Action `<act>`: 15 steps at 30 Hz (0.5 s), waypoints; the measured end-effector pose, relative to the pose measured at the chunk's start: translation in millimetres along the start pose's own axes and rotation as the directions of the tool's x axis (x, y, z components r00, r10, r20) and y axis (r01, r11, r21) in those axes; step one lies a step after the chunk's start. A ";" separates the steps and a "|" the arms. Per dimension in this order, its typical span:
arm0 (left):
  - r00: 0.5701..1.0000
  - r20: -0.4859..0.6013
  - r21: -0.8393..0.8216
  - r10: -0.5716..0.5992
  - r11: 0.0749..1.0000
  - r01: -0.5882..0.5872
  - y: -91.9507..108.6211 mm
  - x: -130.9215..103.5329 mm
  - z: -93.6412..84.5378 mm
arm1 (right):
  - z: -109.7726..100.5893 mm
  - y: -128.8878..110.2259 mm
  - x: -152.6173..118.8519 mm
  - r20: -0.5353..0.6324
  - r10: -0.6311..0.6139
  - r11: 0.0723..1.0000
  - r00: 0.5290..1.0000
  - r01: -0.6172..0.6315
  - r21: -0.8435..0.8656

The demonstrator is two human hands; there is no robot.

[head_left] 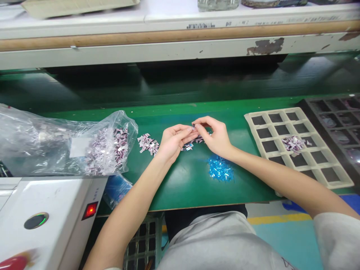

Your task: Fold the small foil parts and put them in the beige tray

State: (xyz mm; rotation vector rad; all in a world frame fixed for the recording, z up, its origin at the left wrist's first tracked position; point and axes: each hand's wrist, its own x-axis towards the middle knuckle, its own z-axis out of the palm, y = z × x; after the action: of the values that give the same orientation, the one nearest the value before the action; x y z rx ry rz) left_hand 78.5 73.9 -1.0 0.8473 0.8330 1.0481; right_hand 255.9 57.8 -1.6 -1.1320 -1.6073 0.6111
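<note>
Over the green table (180, 195), my left hand (176, 141) and my right hand (214, 135) meet at the fingertips. Both pinch a small dark piece (194, 126) between them. A pile of small silvery-purple pieces (148, 144) lies just left of my left hand, and more pieces (187, 147) lie beneath the fingers, partly hidden. Below my right wrist is a heap of shiny blue strips (221, 168). The beige compartment tray (260, 141) on the right holds a small pile of similar pieces (293, 143).
A clear plastic bag (131, 129) full of pieces lies at the left. In front of it stands a white machine (56, 213) with a lit red switch (90, 210). A dark compartment tray (323, 120) is at the far right. A raised shelf (168, 48) spans the back.
</note>
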 end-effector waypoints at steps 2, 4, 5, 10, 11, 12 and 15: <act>1.000 0.013 -0.011 -0.012 1.000 0.012 -0.4 0.2 -0.3 | -0.4 1.3 1.1 0.008 0.002 1.000 1.000 -0.002 0.006; 1.000 0.017 -0.024 -0.019 1.000 0.019 -0.7 0.5 -0.6 | -0.5 2.5 2.1 0.015 0.014 1.000 1.000 -0.015 0.017; 1.000 0.017 -0.027 -0.018 0.999 0.019 -0.7 0.5 -0.7 | -0.4 3.2 2.4 0.019 0.021 1.000 1.000 -0.021 0.022; 0.999 0.021 -0.021 -0.029 0.999 0.029 1.1 -0.7 0.1 | 0.3 7.5 2.8 0.033 0.050 0.992 0.998 -0.053 0.116; 0.999 0.027 -0.019 -0.036 0.999 0.036 1.8 -1.1 0.5 | 0.2 8.2 3.1 0.036 0.057 0.988 0.998 -0.062 0.141; 0.999 0.031 -0.016 -0.042 0.999 0.042 2.3 -1.4 0.9 | -0.1 8.8 3.4 0.040 0.068 0.984 0.997 -0.073 0.163; 0.998 0.035 -0.007 -0.045 0.999 0.045 2.8 -1.8 1.8 | -1.6 8.9 5.1 0.062 0.098 0.970 0.993 -0.110 0.215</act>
State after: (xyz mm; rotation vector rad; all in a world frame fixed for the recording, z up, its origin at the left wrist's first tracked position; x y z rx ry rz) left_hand 78.5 72.6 2.6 0.8349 0.8149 0.9938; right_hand 260.6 66.0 -6.1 -1.0484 -1.4890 0.8699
